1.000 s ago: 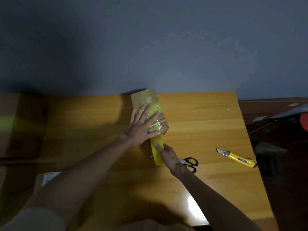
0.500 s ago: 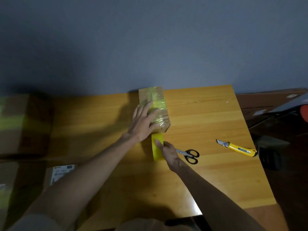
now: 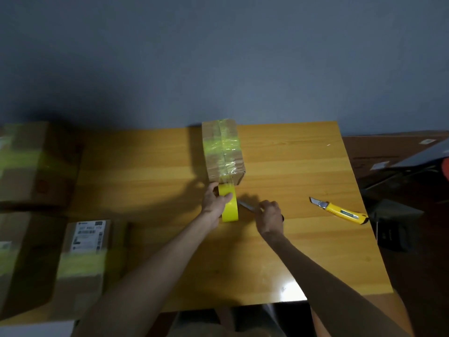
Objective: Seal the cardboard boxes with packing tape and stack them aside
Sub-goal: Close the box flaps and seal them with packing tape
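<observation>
A small cardboard box (image 3: 223,152) stands on the wooden table (image 3: 291,166), its top covered by strips of clear and yellow tape. A yellow tape roll (image 3: 229,206) stands on edge just in front of the box, with tape running up onto the box's near end. My left hand (image 3: 215,199) grips the roll. To the right of the roll, my right hand (image 3: 269,216) grips the scissors (image 3: 246,206); only their blades show, pointing toward the roll.
A yellow utility knife (image 3: 340,210) lies on the table to the right. Taped cardboard boxes (image 3: 85,261) are stacked at the left, one bearing a shipping label. Dark floor clutter lies beyond the table's right edge.
My left hand left the box top and took hold of the tape roll. My right hand let go of the roll and picked up the scissors.
</observation>
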